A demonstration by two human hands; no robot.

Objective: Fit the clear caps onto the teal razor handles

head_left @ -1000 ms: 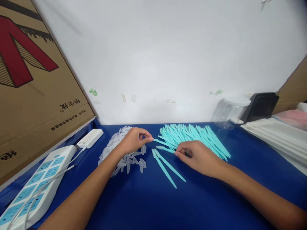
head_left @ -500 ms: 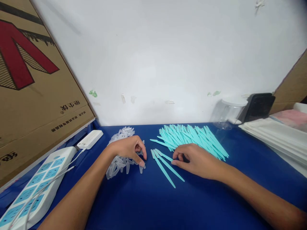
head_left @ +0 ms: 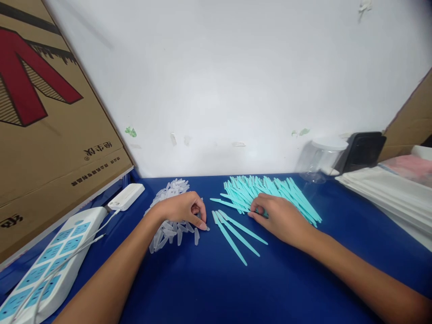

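Note:
My left hand (head_left: 185, 209) is closed in a pinch, with the tip of a small translucent cap (head_left: 208, 229) showing at its thumb. Beneath and behind that hand spreads a pile of similar frosted caps (head_left: 166, 235); a single one lies just below the fingers. My right hand (head_left: 278, 220) pinches the handle end of a teal eyebrow razor (head_left: 229, 204), whose other end points left. Behind it is a heap of teal razors (head_left: 270, 186), partly covered by the hand. Between my hands, three teal razors (head_left: 234, 234) lie fanned on the blue tabletop.
On the left are a white power strip (head_left: 57, 261) with cables, a white power bank (head_left: 127, 196) and a cardboard box (head_left: 60, 148). At the back right stand a clear jar (head_left: 320, 162) and a black phone-like object (head_left: 364, 150), beside stacked white packaging (head_left: 388, 193). A white wall closes the back.
My right hand let go of the third razor, which lies with the other two, and moved up to grip another. My left hand's fingers shifted slightly right, leaving one cap below.

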